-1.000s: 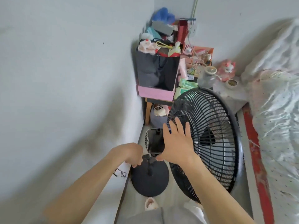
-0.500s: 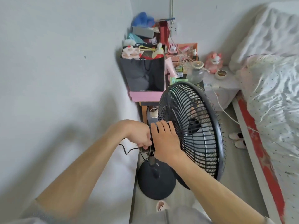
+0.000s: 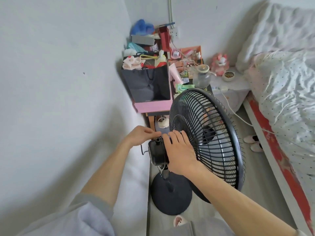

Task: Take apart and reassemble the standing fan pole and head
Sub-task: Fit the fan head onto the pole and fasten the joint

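A black standing fan stands on the floor by the wall. Its round grille (image 3: 213, 133) faces right, and the motor housing (image 3: 156, 154) points towards the wall. Below it a short pole (image 3: 165, 175) runs down into the round base (image 3: 170, 196). My left hand (image 3: 141, 135) is at the top of the housing, fingertips pinched together on a small knob (image 3: 157, 139). Lying over the front of the housing and the rear grille is my right hand (image 3: 180, 152), its fingers straight and spread. A thin black cord (image 3: 142, 151) hangs from the housing.
A white wall is close on the left. Behind the fan is a cluttered side table with a black bag (image 3: 148, 86), a pink box (image 3: 151, 107) and a glass jar (image 3: 202, 77). A bed (image 3: 286, 99) fills the right side. Slippers (image 3: 254, 143) and a white cable (image 3: 238, 116) lie on the floor strip.
My left hand has risen from below the motor housing to its top. My right hand has stayed on the housing and rear grille.
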